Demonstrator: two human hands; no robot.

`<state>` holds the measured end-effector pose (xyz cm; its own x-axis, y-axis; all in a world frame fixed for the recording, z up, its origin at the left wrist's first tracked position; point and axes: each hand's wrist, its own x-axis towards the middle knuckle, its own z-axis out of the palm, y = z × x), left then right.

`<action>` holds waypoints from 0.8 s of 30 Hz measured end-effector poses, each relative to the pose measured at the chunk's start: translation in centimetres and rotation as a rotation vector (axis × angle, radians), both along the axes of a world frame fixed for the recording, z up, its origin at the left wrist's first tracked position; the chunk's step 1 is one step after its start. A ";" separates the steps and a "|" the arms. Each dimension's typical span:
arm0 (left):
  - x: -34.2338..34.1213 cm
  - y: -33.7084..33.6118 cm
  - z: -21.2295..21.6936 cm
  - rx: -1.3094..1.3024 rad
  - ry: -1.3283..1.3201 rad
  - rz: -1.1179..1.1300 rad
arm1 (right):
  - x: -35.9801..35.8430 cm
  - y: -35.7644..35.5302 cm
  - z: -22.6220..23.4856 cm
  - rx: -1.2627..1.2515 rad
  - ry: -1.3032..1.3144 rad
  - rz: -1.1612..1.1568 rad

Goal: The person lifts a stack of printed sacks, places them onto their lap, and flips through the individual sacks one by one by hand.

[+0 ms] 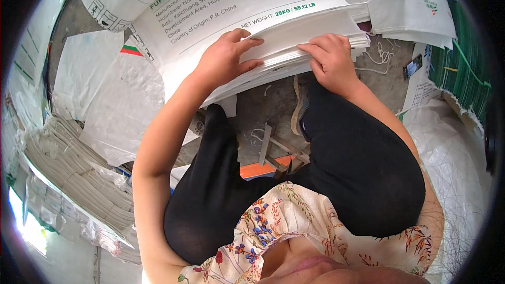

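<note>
At upper centre, the left hand [223, 59] and right hand [330, 59] both pinch the near edge of the stack of white woven sacks [294, 42].

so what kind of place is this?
Probably a sack-making or packing workshop. The left hand and right hand rest on a stack of white woven sacks, more bundles are piled on the left, and the concrete floor is littered with thread.

hands: 2 [223, 60] [330, 58] | sack stacks: 3 [294, 42] [79, 179] [463, 58] | phone: 1 [413, 66]
</note>
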<state>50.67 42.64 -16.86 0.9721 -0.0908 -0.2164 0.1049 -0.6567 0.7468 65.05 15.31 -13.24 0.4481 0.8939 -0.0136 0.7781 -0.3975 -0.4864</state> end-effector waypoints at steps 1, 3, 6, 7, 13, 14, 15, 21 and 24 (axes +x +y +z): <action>0.1 -0.1 0.0 0.001 -0.001 -0.001 | 0.0 0.0 0.1 -0.013 -0.008 -0.008; 0.1 0.0 -0.2 -0.023 0.012 -0.027 | 0.1 0.1 0.2 -0.025 -0.014 -0.013; 0.2 0.5 -0.7 0.016 -0.032 -0.064 | 0.3 -0.1 0.2 -0.007 -0.006 -0.019; 0.0 0.6 -0.7 0.015 -0.032 -0.063 | 0.3 -0.4 0.2 -0.008 0.003 -0.010; -0.4 0.4 -0.8 0.093 -0.103 -0.170 | 0.1 -0.5 0.0 0.007 0.047 0.008; -0.3 0.6 -1.1 0.091 -0.105 -0.131 | 0.1 -0.5 0.0 0.003 0.052 0.005; -0.3 0.9 -1.3 0.089 -0.107 -0.092 | 0.1 -0.5 0.1 0.002 0.051 0.005; 0.3 1.3 -0.1 0.089 -0.031 0.020 | 0.3 -0.5 0.2 0.019 0.047 0.020; 0.0 0.9 -0.4 0.137 -0.012 -0.073 | 0.3 -0.1 0.0 -0.013 0.038 0.039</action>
<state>50.72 43.59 -17.29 0.9667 -0.1316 -0.2195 0.0446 -0.7580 0.6508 65.39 15.25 -13.24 0.4121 0.9102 -0.0419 0.7739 -0.3739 -0.5111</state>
